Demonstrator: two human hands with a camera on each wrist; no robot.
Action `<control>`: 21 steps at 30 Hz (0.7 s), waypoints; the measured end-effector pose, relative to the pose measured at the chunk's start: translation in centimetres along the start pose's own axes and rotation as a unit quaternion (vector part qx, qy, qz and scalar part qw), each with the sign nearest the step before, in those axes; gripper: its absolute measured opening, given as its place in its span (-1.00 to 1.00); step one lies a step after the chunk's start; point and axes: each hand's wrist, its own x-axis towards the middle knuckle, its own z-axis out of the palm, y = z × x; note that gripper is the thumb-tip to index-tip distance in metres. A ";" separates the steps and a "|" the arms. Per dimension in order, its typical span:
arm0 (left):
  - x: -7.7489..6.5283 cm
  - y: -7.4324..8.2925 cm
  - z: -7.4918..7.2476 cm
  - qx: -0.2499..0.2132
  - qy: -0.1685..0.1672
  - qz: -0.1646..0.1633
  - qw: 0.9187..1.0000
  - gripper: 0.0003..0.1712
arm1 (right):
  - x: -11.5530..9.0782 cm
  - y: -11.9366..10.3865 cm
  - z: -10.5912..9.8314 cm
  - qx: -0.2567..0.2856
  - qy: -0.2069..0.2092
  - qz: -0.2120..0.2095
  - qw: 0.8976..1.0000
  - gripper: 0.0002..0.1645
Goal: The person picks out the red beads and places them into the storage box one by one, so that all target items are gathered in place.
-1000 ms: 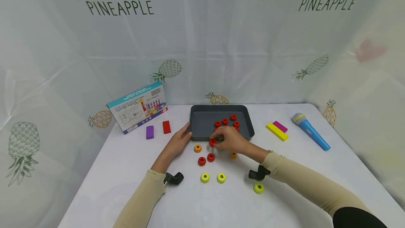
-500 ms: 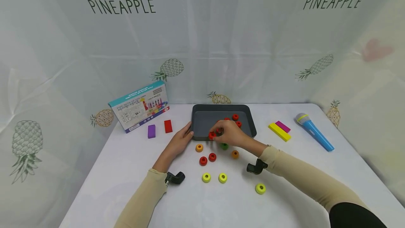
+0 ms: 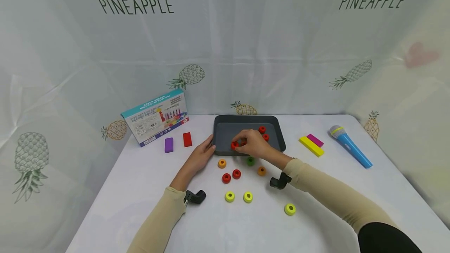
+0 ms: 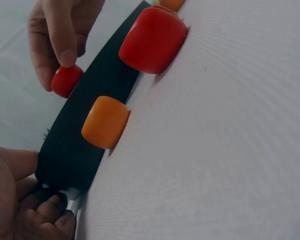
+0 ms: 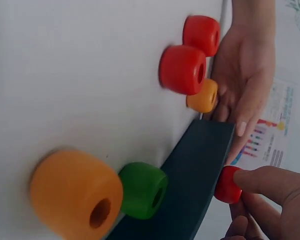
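My right hand (image 3: 256,144) pinches a red bead (image 3: 234,146) between thumb and fingers, above the near-left part of the dark grey tray (image 3: 224,130). In the left wrist view that red bead (image 4: 67,81) shows just past the tray's near wall (image 4: 70,145). My left hand (image 3: 199,158) grips the tray's near-left corner, its thumb against the wall and the other fingers curled low beside it. Inside the tray lie several red beads (image 3: 262,129), partly hidden by the right hand. A green bead (image 5: 144,190) and an orange bead (image 5: 77,195) stand outside the near wall.
Nearer me are another orange bead (image 3: 222,163), two red beads (image 3: 226,178) and three yellow beads (image 3: 229,196). Purple (image 3: 169,145) and red blocks (image 3: 187,139) and a box (image 3: 156,118) lie left. Yellow (image 3: 311,146) and magenta blocks (image 3: 315,140) and a blue microphone (image 3: 351,147) lie right.
My right hand has carried the red bead from in front of the tray up over its near wall, uncovering the green bead. The left hand stays at the tray's corner.
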 end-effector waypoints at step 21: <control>-0.2 0.2 0.0 0.011 0.004 0.009 1.000 -0.30 | 2.2 1.1 0.7 0.009 -0.006 0.015 1.000 -0.68</control>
